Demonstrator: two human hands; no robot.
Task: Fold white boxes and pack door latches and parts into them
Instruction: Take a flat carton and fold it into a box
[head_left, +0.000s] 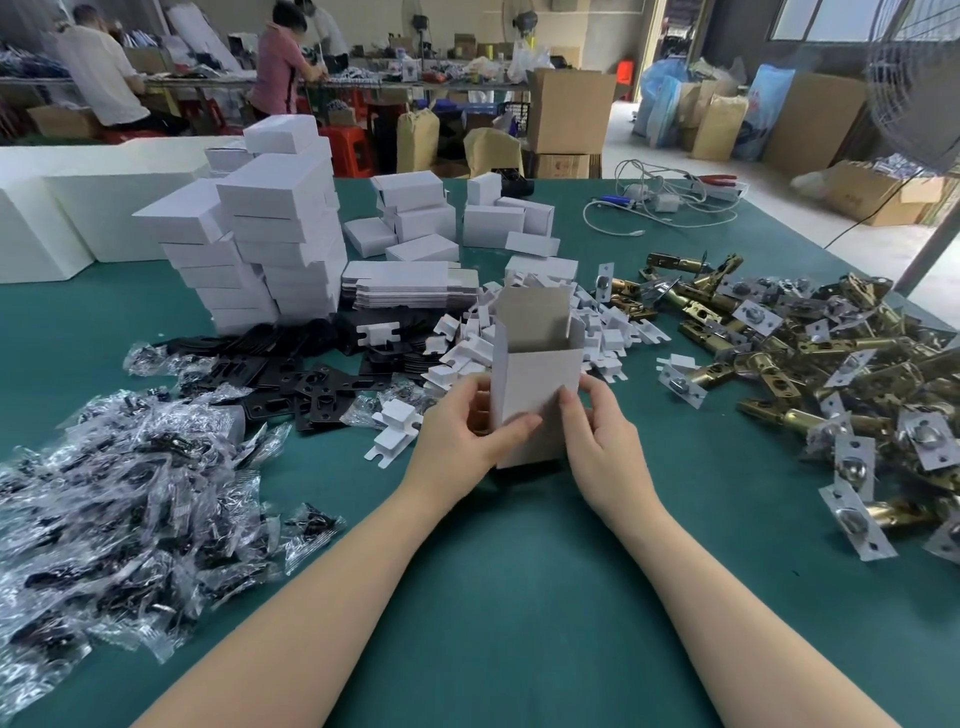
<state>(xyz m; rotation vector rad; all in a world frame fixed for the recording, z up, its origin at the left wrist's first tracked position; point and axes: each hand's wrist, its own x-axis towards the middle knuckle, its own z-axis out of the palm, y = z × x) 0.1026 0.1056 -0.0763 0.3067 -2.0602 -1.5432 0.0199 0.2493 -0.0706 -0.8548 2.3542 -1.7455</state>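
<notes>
A white box (535, 379) stands upright on the green table (519, 597), its top flaps open and its grey inside showing. My left hand (462, 431) grips its lower left side, thumb across the front. My right hand (602, 441) holds the lower right side, thumb on the front face. Brass door latches (810, 364) lie heaped to the right. Bagged black parts (114, 488) are piled at the left, black plates (311, 384) behind them. Small white card inserts (519, 332) lie scattered behind the box.
Folded white boxes (270, 234) are stacked at the back left, with flat box blanks (410, 286) beside them. Cables (660, 202) lie at the far right of the table. A fan (914, 88) stands at the right edge. People work at benches in the background.
</notes>
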